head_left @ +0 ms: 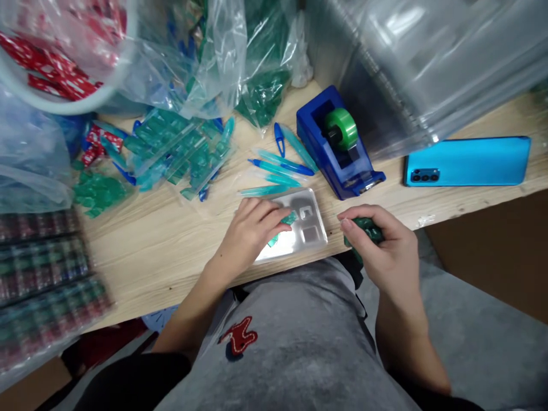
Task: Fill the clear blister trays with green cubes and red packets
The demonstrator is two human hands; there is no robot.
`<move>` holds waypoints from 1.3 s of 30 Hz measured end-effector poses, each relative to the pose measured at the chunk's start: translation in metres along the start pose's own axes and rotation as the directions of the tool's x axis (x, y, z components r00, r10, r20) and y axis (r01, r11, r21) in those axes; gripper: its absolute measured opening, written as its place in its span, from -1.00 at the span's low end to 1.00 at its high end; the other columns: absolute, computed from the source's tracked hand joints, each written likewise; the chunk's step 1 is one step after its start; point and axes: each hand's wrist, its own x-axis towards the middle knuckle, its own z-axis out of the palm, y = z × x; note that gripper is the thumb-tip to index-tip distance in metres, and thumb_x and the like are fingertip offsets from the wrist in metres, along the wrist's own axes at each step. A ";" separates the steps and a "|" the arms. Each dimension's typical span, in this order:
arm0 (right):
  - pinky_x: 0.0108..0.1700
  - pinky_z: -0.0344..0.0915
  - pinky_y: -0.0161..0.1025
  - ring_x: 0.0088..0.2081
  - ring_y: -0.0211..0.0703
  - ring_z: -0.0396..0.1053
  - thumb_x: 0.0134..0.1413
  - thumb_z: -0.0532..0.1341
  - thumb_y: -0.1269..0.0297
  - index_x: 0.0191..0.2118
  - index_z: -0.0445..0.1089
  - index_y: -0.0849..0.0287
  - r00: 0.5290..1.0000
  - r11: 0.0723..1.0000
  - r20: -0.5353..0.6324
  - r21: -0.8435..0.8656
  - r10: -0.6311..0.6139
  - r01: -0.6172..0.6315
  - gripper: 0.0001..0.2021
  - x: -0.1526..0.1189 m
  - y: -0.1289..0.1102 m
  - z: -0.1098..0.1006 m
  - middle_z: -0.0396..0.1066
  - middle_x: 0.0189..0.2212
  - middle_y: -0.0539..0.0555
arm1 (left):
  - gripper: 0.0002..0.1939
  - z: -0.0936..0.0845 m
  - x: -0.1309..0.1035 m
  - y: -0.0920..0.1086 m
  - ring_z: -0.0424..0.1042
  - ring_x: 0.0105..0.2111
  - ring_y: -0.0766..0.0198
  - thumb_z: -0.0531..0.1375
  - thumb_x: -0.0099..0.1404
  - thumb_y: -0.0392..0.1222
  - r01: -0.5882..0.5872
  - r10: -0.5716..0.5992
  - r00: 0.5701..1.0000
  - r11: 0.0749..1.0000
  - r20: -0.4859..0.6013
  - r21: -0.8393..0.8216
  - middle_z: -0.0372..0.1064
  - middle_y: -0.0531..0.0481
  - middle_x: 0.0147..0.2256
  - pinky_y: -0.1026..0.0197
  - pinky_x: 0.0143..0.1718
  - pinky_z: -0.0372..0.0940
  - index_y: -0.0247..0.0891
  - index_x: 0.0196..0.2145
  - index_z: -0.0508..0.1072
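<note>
A clear plastic blister tray with moulded recesses lies near the table's front edge. Over its left half is my left hand, fingers curled together and thumb close to them. A small translucent green piece shows at the fingertips, and another green piece lies under the thumb side; the exact grip is partly hidden. To the right of the tray, my right hand is closed round several dark green translucent pieces, held just past the table edge with thumb and forefinger pinched together.
Several teal and blue pens lie behind the tray. A blue tape dispenser and a blue phone are to the right. Bags of green pieces, a tub with red packets, and a clear plastic bin crowd the back.
</note>
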 end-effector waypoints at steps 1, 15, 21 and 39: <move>-0.39 0.35 -0.31 -0.44 -0.27 0.44 0.09 0.26 0.36 -0.36 0.48 0.08 1.000 1.000 0.000 0.007 -0.002 0.002 -0.94 0.000 0.001 0.000 0.54 -0.43 -0.06 | -0.78 -0.001 0.001 0.000 0.38 -0.26 0.17 0.20 0.35 -0.12 -0.013 0.013 1.000 1.000 0.010 0.001 0.48 -0.06 -0.26 0.14 -0.23 0.24 -0.22 -0.09 0.48; -0.52 0.27 -0.40 -0.51 -0.36 0.32 0.07 0.30 -0.07 -0.13 0.49 0.08 0.879 0.657 0.420 0.600 0.226 -0.456 -0.63 -0.003 0.003 0.018 0.43 -0.40 -0.04 | -0.65 -0.002 0.001 0.013 0.42 -0.09 0.13 0.16 0.38 -0.04 0.133 -0.140 0.989 0.984 -0.053 -0.120 0.44 -0.12 -0.10 0.09 -0.08 0.32 -0.19 0.06 0.38; -0.42 0.35 -0.37 -0.39 -0.30 0.41 0.12 0.18 -0.20 -0.06 0.48 0.03 0.786 0.424 0.553 0.664 0.277 -0.616 -0.54 -0.006 -0.011 0.034 0.46 -0.24 0.03 | -0.84 -0.031 0.001 0.047 0.42 -0.13 0.25 0.18 0.38 -0.27 0.155 -0.181 0.981 0.942 -0.062 -0.298 0.43 -0.01 -0.16 0.18 -0.09 0.35 -0.18 -0.08 0.40; -0.49 0.28 -0.43 -0.50 -0.42 0.34 0.11 0.30 0.22 -0.07 0.45 0.05 0.841 0.527 0.526 0.682 0.128 -0.507 -0.75 -0.009 -0.017 0.034 0.43 -0.27 -0.04 | -0.83 -0.030 -0.012 0.040 0.45 -0.16 0.29 0.24 0.32 -0.31 0.252 -0.412 0.907 0.694 -0.086 -0.674 0.43 0.01 -0.21 0.25 -0.11 0.38 -0.16 -0.13 0.45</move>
